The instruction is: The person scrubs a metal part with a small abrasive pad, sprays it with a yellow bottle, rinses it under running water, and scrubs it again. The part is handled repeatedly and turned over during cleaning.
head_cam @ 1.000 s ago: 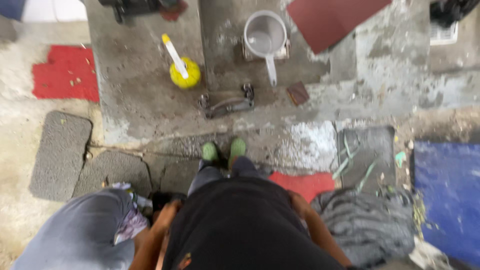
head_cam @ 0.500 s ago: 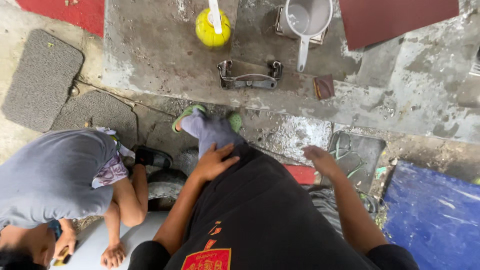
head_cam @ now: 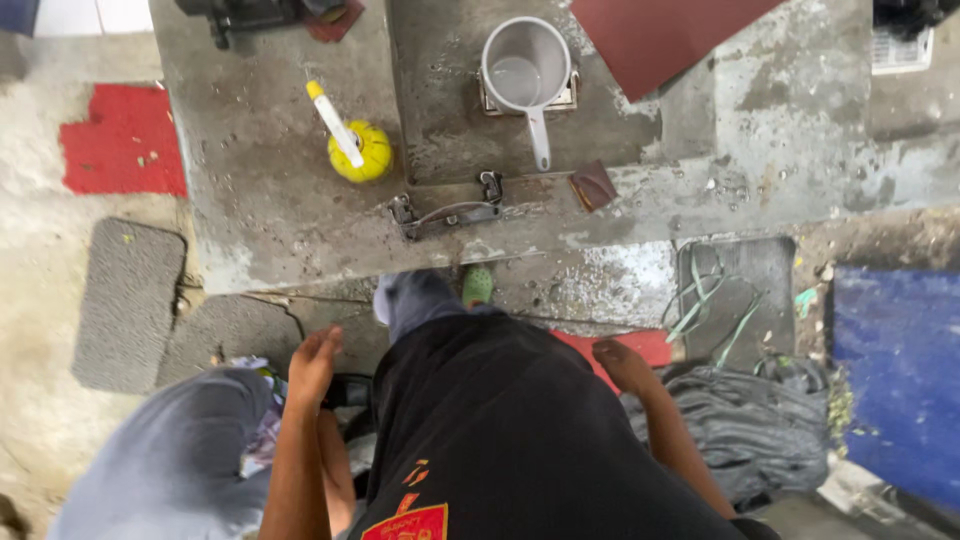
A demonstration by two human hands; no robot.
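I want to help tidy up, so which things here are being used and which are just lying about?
By the hands, both empty: left hand beside a crouching person's grey back; right hand above dark crumpled cloth and red mat.
Just lying about: yellow ball, grey scoop, metal handle, green sandals, concrete slab.

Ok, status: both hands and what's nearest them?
Left hand open, empty, above grey-clad person. Right hand open, empty, near dark cloth heap. Metal clamp on concrete slab ahead, untouched.

Single head-worn camera, facing steeply downward, person's own body close below, concrete counter point(head_cam: 300, 220) and floor point(head_cam: 40, 300) farther ahead
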